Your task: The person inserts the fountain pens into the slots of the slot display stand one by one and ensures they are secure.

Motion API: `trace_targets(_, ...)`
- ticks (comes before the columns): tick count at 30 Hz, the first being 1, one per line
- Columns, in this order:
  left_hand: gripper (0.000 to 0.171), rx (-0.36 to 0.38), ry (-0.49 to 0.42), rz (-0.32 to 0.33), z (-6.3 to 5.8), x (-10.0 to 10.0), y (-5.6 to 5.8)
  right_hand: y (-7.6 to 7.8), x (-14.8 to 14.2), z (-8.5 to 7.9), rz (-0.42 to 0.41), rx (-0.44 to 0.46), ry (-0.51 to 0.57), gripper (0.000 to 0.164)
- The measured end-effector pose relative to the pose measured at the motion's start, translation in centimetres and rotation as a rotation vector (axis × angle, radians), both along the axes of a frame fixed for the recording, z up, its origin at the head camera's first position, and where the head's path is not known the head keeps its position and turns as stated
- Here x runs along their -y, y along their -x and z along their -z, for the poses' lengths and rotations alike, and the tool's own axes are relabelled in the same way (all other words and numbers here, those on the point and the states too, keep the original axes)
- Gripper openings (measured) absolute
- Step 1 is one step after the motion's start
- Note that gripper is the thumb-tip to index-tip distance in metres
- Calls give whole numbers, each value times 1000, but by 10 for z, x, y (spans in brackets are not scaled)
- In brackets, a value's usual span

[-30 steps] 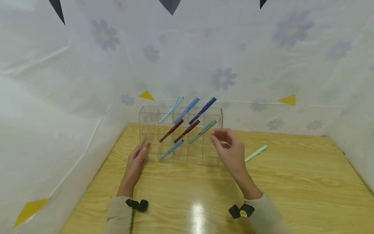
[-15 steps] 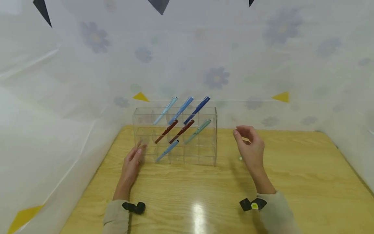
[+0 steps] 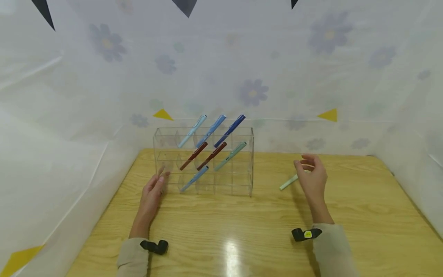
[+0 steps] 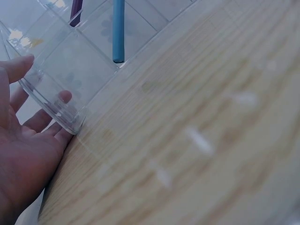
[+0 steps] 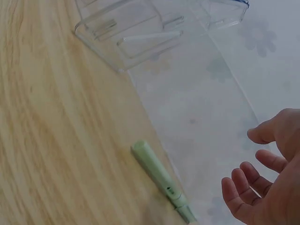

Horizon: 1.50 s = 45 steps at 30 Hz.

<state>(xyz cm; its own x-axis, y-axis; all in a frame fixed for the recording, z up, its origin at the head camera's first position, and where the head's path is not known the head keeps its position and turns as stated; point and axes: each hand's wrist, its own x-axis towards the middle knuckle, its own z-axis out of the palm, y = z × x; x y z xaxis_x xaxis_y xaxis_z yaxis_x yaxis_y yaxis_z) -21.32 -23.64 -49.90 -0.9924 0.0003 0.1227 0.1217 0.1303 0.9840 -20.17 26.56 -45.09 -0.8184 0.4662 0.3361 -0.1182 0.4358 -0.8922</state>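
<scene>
A clear acrylic pen rack (image 3: 252, 165) stands on the table. My left hand (image 3: 151, 192) holds its left end; in the left wrist view the thumb (image 4: 21, 68) is in front and fingers reach around the side wall. Slanted pens fill parts of its tiers: pale blue (image 3: 192, 131), mid blue (image 3: 211, 131) and dark blue (image 3: 230, 131) on top; two maroon pens (image 3: 194, 156) and a sage green pen (image 3: 230, 156) in the middle; a grey-blue pen (image 3: 194, 179) below. My right hand (image 3: 313, 181), fingers loosely bent and holding nothing, hovers over a light green pen (image 5: 159, 173).
The wooden table (image 3: 270, 238) extends around the rack and to the right. White floral sheeting (image 3: 221, 77) rises behind it and on both sides. Yellow triangles (image 3: 327, 115) mark the back sheet.
My right hand has moved away from the rack to the right, over the light green pen. My left hand stays at the rack's left end. The head view has shifted slightly.
</scene>
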Motion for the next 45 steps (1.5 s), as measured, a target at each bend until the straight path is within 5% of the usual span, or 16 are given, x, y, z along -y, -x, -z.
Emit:
trace_targets(17, 55, -13, -30, 11, 0, -1, -1, 12, -25, 44, -15, 350, -96, 69)
trace_targets(23, 58, 7, -38, 15, -2, 0, -2, 13, -18, 43, -122, 346, -233, 64)
trace_targets(28, 59, 8, -38, 24, -2, -1, -3, 13, -17, 41, -113, 324, -290, 53)
trace_targets(45, 57, -12, -56, 17, 0, -1, 0, 6, -21, 32, -49, 277, -150, 40)
